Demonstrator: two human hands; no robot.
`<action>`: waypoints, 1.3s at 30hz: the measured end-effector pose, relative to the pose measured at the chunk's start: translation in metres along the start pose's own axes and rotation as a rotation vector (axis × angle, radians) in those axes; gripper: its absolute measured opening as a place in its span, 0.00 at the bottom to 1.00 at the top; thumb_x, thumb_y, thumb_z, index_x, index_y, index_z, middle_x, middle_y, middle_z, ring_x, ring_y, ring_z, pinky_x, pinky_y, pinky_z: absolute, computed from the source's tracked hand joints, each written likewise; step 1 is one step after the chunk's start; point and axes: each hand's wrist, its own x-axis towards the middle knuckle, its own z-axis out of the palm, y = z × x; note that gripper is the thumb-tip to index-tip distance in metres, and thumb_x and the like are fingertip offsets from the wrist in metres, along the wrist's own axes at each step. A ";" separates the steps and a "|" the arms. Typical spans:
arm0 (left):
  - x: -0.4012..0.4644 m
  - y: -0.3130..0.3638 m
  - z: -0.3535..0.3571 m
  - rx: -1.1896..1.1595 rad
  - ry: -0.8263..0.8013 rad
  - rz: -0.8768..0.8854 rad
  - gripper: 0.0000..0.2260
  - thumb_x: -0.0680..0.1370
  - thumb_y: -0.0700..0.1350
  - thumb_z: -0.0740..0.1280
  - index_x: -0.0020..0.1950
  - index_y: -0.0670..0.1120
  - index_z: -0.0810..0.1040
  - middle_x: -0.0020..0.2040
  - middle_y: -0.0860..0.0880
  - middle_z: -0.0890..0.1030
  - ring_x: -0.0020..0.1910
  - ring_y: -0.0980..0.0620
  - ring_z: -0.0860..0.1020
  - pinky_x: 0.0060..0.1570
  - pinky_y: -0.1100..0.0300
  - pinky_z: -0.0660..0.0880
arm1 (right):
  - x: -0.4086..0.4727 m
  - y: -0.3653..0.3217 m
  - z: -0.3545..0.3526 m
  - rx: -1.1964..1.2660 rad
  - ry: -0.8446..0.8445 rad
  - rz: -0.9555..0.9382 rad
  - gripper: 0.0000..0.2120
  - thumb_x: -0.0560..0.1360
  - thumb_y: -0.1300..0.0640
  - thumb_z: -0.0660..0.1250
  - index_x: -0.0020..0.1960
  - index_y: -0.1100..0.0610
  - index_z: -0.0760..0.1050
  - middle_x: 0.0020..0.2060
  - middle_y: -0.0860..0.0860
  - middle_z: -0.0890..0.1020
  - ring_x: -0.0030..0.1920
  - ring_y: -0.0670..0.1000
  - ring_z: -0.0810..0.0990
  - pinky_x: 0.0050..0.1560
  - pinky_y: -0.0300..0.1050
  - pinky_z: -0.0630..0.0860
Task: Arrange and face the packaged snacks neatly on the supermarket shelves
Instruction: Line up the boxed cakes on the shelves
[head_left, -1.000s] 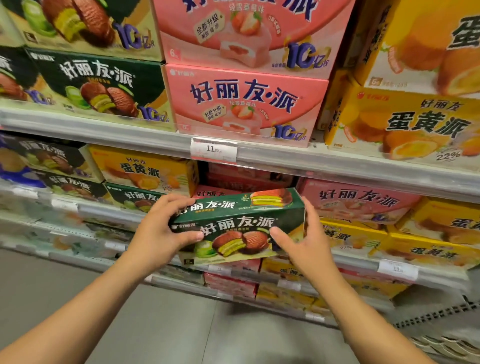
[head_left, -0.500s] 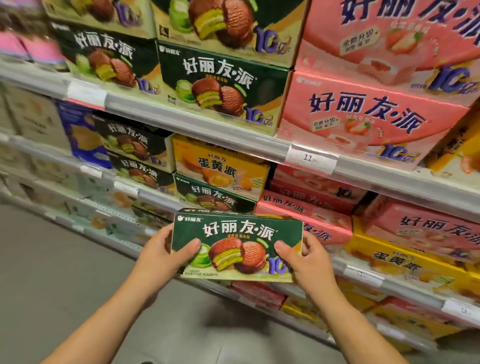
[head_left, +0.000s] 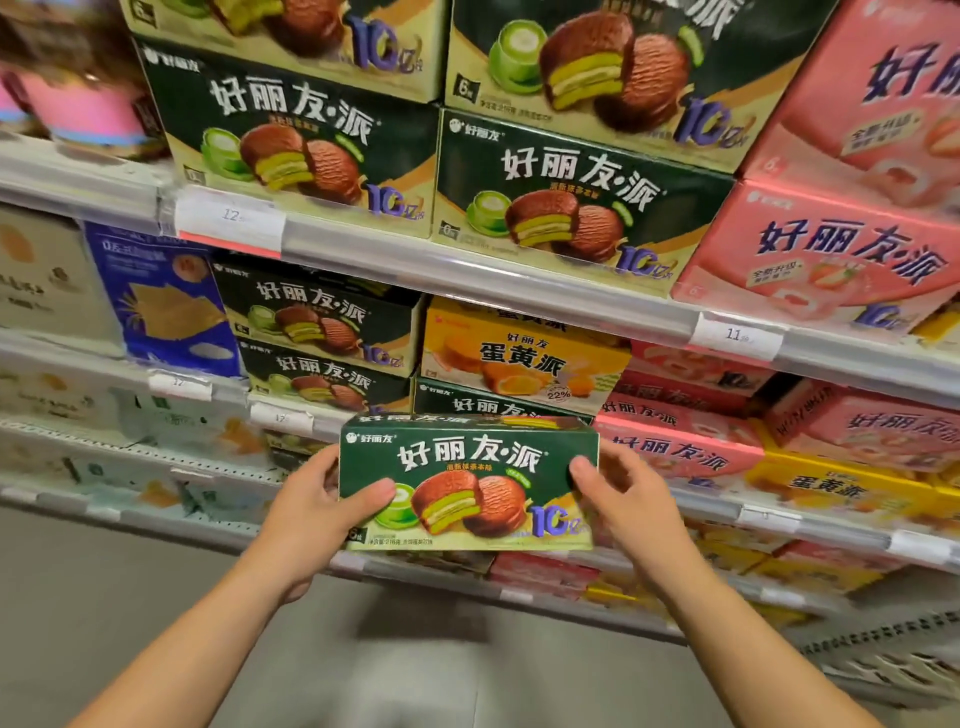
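Green matcha pie box (head_left: 467, 483) held upright in mid-air, printed front toward the camera, in front of the middle shelf rail (head_left: 519, 291) and clear of every shelf. Left hand (head_left: 311, 506) gripping the box's left end, thumb across the front face, fingers curled behind. Right hand (head_left: 621, 501) gripping the right end the same way, thumb on the front near the upper right corner. Directly behind the held box, another green box (head_left: 498, 402) on the shelf with a yellow egg-yolk pie box (head_left: 519, 353) stacked on top of it. To the left of those, two green boxes (head_left: 322, 332) stacked one on the other, beside a blue carton (head_left: 161, 306). To the right, pink strawberry pie boxes (head_left: 685, 447) and more yellow ones. On the shelf above, large green cartons (head_left: 571, 192) side by side, a large pink carton (head_left: 841, 249) just to their right. White price tags (head_left: 231, 226) clipped to the rails. Grey floor (head_left: 415, 675) below the arms.
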 end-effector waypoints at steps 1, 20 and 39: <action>0.003 0.001 -0.003 -0.011 0.003 0.006 0.17 0.72 0.34 0.73 0.59 0.46 0.78 0.51 0.51 0.86 0.51 0.53 0.84 0.42 0.67 0.79 | 0.010 -0.005 -0.006 0.006 0.073 -0.007 0.26 0.68 0.38 0.71 0.62 0.49 0.76 0.52 0.43 0.84 0.50 0.41 0.82 0.47 0.36 0.79; 0.009 -0.011 -0.023 -0.097 0.101 0.006 0.24 0.69 0.31 0.74 0.63 0.46 0.75 0.54 0.49 0.85 0.53 0.50 0.83 0.45 0.60 0.81 | 0.133 -0.030 -0.027 -0.075 0.137 0.243 0.20 0.63 0.51 0.80 0.43 0.64 0.78 0.44 0.50 0.79 0.49 0.52 0.76 0.52 0.46 0.69; 0.036 -0.006 -0.009 0.132 0.088 0.058 0.28 0.68 0.30 0.75 0.63 0.49 0.72 0.53 0.51 0.83 0.45 0.61 0.83 0.43 0.64 0.80 | 0.022 -0.043 -0.083 0.180 -0.014 0.051 0.13 0.61 0.53 0.77 0.46 0.54 0.84 0.45 0.58 0.86 0.43 0.59 0.86 0.37 0.47 0.81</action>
